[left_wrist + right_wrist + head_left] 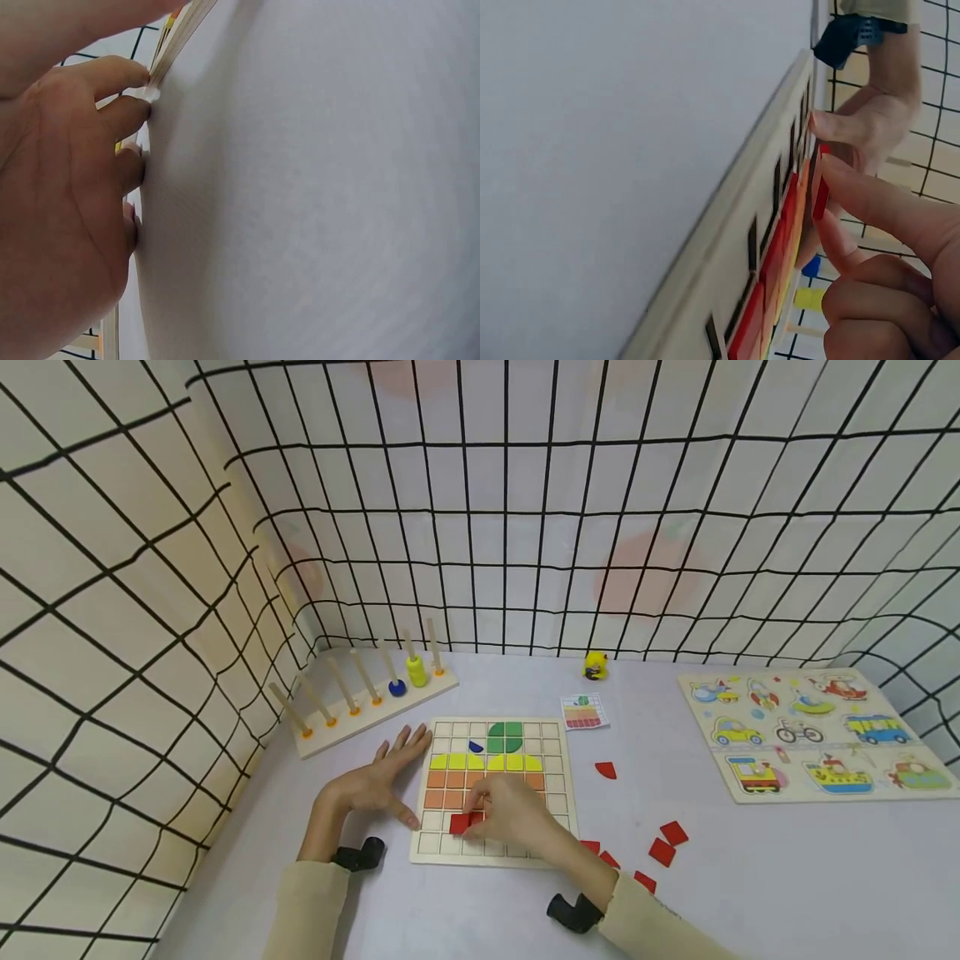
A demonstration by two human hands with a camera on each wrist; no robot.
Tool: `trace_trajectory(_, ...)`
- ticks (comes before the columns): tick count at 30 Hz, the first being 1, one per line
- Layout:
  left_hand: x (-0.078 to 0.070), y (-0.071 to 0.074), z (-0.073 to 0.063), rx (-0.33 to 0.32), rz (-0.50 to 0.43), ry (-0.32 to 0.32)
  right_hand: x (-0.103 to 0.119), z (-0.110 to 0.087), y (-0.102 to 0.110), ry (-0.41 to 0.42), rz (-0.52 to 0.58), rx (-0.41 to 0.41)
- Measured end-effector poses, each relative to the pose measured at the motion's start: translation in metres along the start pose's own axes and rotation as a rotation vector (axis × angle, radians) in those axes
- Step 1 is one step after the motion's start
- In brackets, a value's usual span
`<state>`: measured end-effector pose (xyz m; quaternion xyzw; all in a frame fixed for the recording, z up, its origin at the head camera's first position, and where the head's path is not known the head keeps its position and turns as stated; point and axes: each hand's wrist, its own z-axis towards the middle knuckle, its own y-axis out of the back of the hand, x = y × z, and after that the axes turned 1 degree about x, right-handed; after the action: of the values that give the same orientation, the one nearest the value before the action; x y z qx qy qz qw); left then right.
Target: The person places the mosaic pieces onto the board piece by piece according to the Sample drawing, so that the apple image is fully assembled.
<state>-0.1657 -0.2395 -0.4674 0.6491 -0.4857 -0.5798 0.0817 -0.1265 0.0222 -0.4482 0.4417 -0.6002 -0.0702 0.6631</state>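
My right hand [510, 810] pinches a red square tile [821, 184] between thumb and forefinger, slightly above the wooden grid board [442, 850]. My left hand [371, 785] lies spread along the board's left side, its thumb and fingertips at the edge. On the grid are a green leaf shape [505, 737], a small blue piece [476, 747], a yellow row [447, 762] and orange tiles [444, 788]. In the right wrist view, red tiles [746, 322] lie in the row below the orange, partly hidden from the head view by my right hand.
Loose red squares [662, 852] and a red quarter piece [606, 770] lie right of the board. A pattern card [583, 712], yellow toy figure [596, 665] and vehicle puzzle [817, 735] are farther out. A peg stand [375, 714] stands back left, black netting [502, 514] behind.
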Motion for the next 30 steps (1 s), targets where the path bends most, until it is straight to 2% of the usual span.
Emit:
trace_trajectory(8, -0.002, -0.001, 0.000, 0.014, -0.001, 0.008, 0.003, 0.002, -0.012, -0.025, -0.015, -0.007)
trace_trajectory(14, -0.002, -0.002, 0.000, 0.010, 0.000, 0.026, 0.001, 0.005, -0.014, 0.001, -0.027, -0.012)
trace_trajectory(20, -0.001, -0.001, -0.001, 0.012, -0.011, 0.008, 0.001, 0.007, -0.017, 0.022, -0.045, -0.038)
trace_trajectory(30, -0.002, 0.000, 0.000, 0.005, -0.016, 0.009, 0.006, 0.010, -0.018, 0.005, -0.059, -0.070)
